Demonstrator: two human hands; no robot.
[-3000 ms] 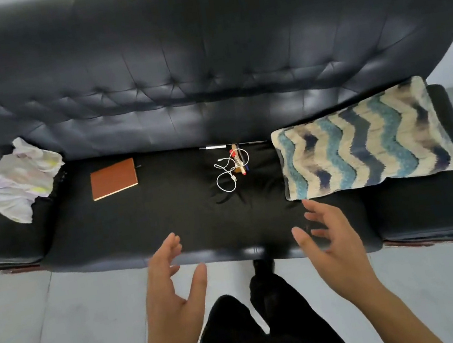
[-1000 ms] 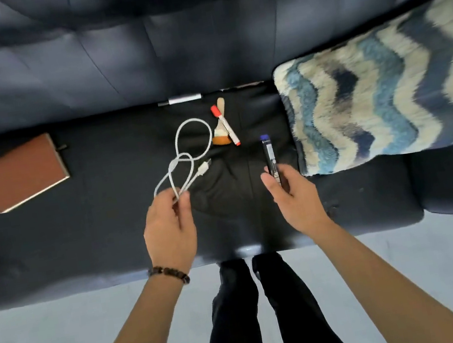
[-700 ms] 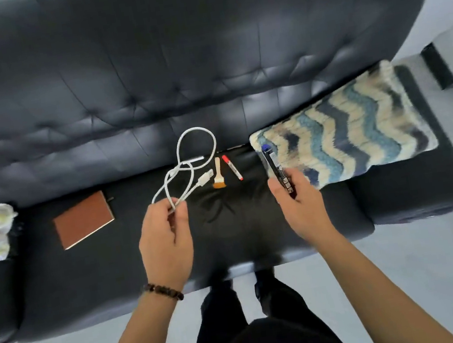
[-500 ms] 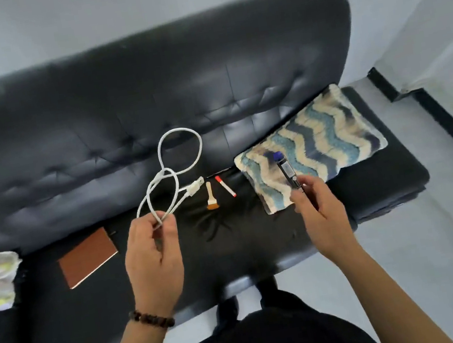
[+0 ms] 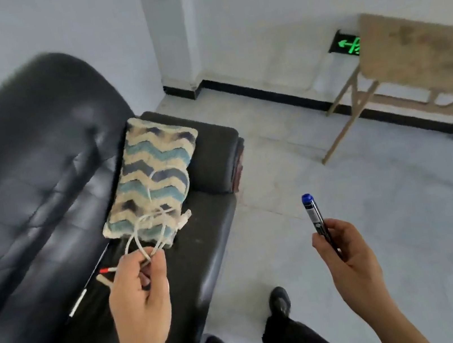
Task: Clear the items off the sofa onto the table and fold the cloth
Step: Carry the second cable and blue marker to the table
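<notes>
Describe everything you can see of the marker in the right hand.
The marker is a slim, dark-barrelled pen, plastic by the look of it, with a blue cap at its upper end and a pale printed label along the barrel, too blurred to read. It stands nearly upright, cap up, leaning slightly left. The right hand pinches its lower half between thumb and fingers, hiding the bottom end. It is held in the air over the floor, touching nothing else.

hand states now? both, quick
Left hand: closed, pinching the white cable.
Right hand: closed, holding the blue-capped pen.
</notes>
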